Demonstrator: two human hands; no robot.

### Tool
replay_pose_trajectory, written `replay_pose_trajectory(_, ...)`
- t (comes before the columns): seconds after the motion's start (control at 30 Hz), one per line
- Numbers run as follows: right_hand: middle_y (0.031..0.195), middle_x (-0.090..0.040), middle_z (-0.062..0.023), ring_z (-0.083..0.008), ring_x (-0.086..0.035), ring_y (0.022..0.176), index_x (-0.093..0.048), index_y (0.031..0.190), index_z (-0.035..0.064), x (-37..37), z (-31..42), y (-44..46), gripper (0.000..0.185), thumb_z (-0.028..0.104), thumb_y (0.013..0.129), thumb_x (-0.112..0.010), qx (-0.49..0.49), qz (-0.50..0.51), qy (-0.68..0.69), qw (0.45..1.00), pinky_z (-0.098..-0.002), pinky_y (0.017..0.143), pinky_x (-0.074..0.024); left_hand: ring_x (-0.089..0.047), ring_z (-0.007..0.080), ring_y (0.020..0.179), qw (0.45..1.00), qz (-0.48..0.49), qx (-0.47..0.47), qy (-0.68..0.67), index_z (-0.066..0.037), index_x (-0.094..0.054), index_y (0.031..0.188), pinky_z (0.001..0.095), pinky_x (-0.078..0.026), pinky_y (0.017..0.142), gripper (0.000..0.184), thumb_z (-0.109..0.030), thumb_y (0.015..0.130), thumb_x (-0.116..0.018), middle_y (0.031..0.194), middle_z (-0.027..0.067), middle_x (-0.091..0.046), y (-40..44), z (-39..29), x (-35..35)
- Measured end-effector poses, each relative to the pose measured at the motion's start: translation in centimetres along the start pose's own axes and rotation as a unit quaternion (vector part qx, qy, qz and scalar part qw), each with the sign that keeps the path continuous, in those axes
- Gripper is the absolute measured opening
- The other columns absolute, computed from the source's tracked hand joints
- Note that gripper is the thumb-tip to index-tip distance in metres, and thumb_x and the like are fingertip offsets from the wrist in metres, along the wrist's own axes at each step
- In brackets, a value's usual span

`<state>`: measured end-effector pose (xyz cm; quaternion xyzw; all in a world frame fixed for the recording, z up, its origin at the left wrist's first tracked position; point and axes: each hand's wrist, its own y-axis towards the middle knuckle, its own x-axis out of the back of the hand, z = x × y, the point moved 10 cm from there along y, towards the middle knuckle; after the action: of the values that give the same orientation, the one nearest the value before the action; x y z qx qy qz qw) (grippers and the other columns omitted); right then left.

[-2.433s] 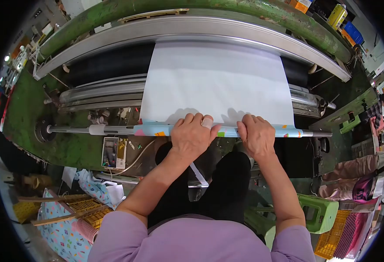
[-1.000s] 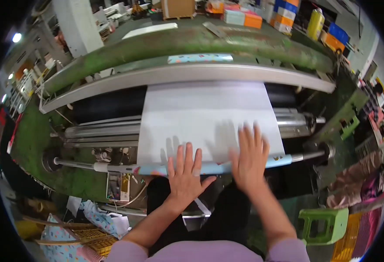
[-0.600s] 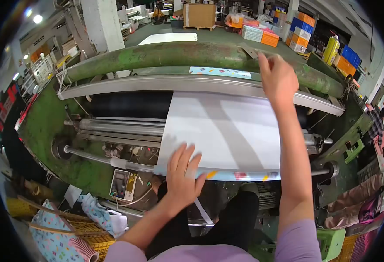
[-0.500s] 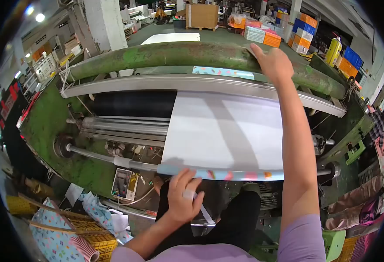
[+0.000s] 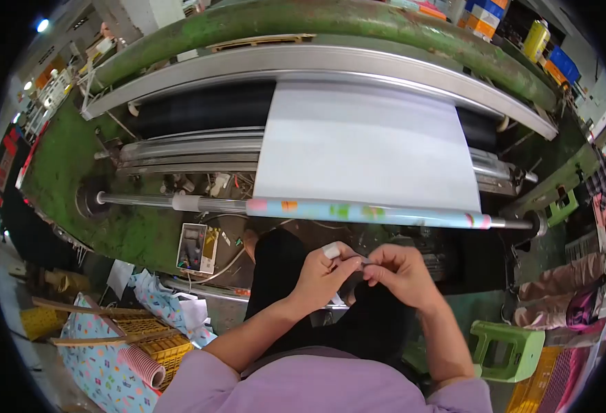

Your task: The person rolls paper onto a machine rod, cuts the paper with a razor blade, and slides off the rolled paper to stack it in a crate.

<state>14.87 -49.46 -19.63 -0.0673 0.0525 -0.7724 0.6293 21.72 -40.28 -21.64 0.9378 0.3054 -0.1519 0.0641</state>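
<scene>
My left hand (image 5: 327,274) and my right hand (image 5: 402,272) are close together above my lap. Thumb and fingers of each are pinched round something small that I cannot make out. A white wrap circles one finger of the left hand. Just beyond them, a roll of light blue patterned sheet (image 5: 371,213) lies on a metal shaft (image 5: 134,199), touched by neither hand. White sheet (image 5: 365,144) runs from under the grey metal bar (image 5: 303,56) down to this roll.
A green pipe (image 5: 282,24) crosses the far side. At the left, a small tray (image 5: 193,248) of small items sits on the green machine surface, with yellow baskets (image 5: 172,351) below. A green stool (image 5: 506,351) stands at the lower right.
My right hand has come down from the green pipe to meet my left hand, which has moved right, away from the roll. Both now pinch something small. The camera view has tilted down.
</scene>
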Motion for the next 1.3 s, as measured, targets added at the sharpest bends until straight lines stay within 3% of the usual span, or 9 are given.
replay_pose_trajectory(0.1, 0.076, -0.061, -0.0016, -0.0077, -0.059, 0.069, -0.060, 0.083, -0.0022, 2.7, -7.0, -3.1, 0.004, 0.000, 0.086, -0.062, -0.012, -0.100, 0.061, 0.993, -0.0211, 0.061, -0.0473, -0.063, 0.0146, 0.078, 0.990, 0.024, 0.057, 0.126, 0.002, -0.059, 0.100, 0.0304, -0.052, 0.065, 0.016, -0.012, 0.095, -0.052, 0.087, 0.0085, -0.064, -0.1, 4.9, -0.5)
replay_pose_trajectory(0.17, 0.075, -0.062, -0.0017, -0.0078, -0.059, 0.068, -0.060, 0.083, -0.0016, 5.1, -10.8, -5.4, 0.005, 0.001, 0.086, -0.062, -0.025, -0.185, 0.036, 0.982, -0.0217, 0.061, -0.0473, -0.065, 0.0169, 0.077, 0.957, -0.113, -0.081, 0.255, 0.001, -0.060, 0.100, 0.0312, -0.052, 0.065, 0.017, -0.014, 0.095, -0.052, 0.085, 0.0109, -0.064, -0.3, 3.5, 2.5)
replay_pose_trajectory(0.23, 0.074, -0.062, -0.0017, -0.0078, -0.059, 0.068, -0.060, 0.084, -0.0013, 7.2, -13.8, -7.1, 0.005, 0.002, 0.087, -0.062, -0.036, -0.241, 0.022, 0.970, -0.0220, 0.061, -0.0473, -0.063, 0.0161, 0.080, 0.918, -0.141, -0.078, 0.363, -0.002, -0.061, 0.099, 0.0292, -0.049, 0.072, 0.012, -0.010, 0.094, -0.054, 0.086, 0.0087, -0.065, -0.5, 4.5, 5.0)
replay_pose_trajectory(0.3, 0.073, -0.062, -0.0018, -0.0077, -0.059, 0.067, -0.060, 0.084, -0.0007, 8.9, -16.0, -7.7, 0.005, 0.003, 0.087, -0.062, -0.052, -0.272, -0.051, 0.959, -0.0227, 0.061, -0.0473, -0.064, 0.0295, 0.080, 0.871, -0.147, -0.120, 0.453, 0.000, -0.062, 0.095, 0.0355, -0.050, 0.072, 0.014, -0.012, 0.091, -0.055, 0.087, 0.0156, -0.064, -0.7, 6.2, 7.5)
replay_pose_trajectory(0.4, 0.071, -0.062, -0.0020, -0.0077, -0.059, 0.065, -0.060, 0.084, -0.0002, 10.3, -17.8, -8.4, 0.006, 0.005, 0.087, -0.062, -0.056, -0.309, -0.075, 0.947, -0.0234, 0.060, -0.0472, -0.063, 0.0294, 0.083, 0.839, -0.134, -0.136, 0.510, 0.000, -0.062, 0.093, 0.0345, -0.049, 0.072, 0.013, -0.010, 0.090, -0.056, 0.086, 0.0168, -0.064, -1.1, 8.7, 9.8)
replay_pose_trajectory(0.53, 0.069, -0.061, -0.0021, -0.0076, -0.059, 0.064, -0.059, 0.085, 0.0001, 10.9, -18.9, -8.7, 0.006, 0.005, 0.087, -0.062, -0.044, -0.333, -0.044, 0.941, -0.0234, 0.061, -0.0473, -0.061, 0.0361, 0.084, 0.849, -0.133, -0.119, 0.497, 0.000, -0.063, 0.088, 0.0397, -0.048, 0.076, 0.013, -0.011, 0.087, -0.056, 0.087, 0.0179, -0.062, -0.6, 9.7, 9.8)
replay_pose_trajectory(1.1, 0.068, -0.062, -0.0009, -0.0067, -0.059, 0.063, -0.061, 0.083, 0.0006, 10.7, -19.2, -8.7, 0.006, 0.005, 0.087, -0.063, -0.040, -0.332, -0.041, 0.941, -0.0225, 0.060, -0.0468, -0.062, 0.0353, 0.082, 0.825, -0.144, -0.130, 0.531, 0.000, -0.064, 0.087, 0.0394, -0.048, 0.073, 0.015, -0.013, 0.087, -0.057, 0.084, 0.0184, -0.063, -0.7, 9.1, 9.4)
replay_pose_trajectory(1.2, 0.068, -0.061, -0.0010, -0.0066, -0.058, 0.063, -0.060, 0.082, 0.0003, 11.2, -16.6, -8.9, 0.006, 0.004, 0.087, -0.062, -0.036, -0.329, -0.059, 0.942, -0.0221, 0.060, -0.0466, -0.061, 0.0357, 0.087, 0.839, -0.129, -0.105, 0.518, -0.001, -0.063, 0.088, 0.0405, -0.048, 0.077, 0.012, -0.011, 0.085, -0.058, 0.091, 0.0183, -0.063, -0.9, 8.9, 9.2)
replay_pose_trajectory(1.3, 0.068, -0.060, -0.0014, -0.0065, -0.055, 0.062, -0.060, 0.082, 0.0010, 11.7, -7.4, -7.8, 0.005, 0.003, 0.086, -0.061, 0.067, -0.347, -0.051, 0.934, -0.0211, 0.062, -0.0460, -0.051, 0.0367, 0.109, 0.763, -0.133, -0.241, 0.585, -0.003, -0.061, 0.104, 0.0447, -0.041, 0.093, 0.026, -0.009, 0.079, -0.063, 0.116, 0.0176, -0.055, -2.9, 0.6, 4.5)
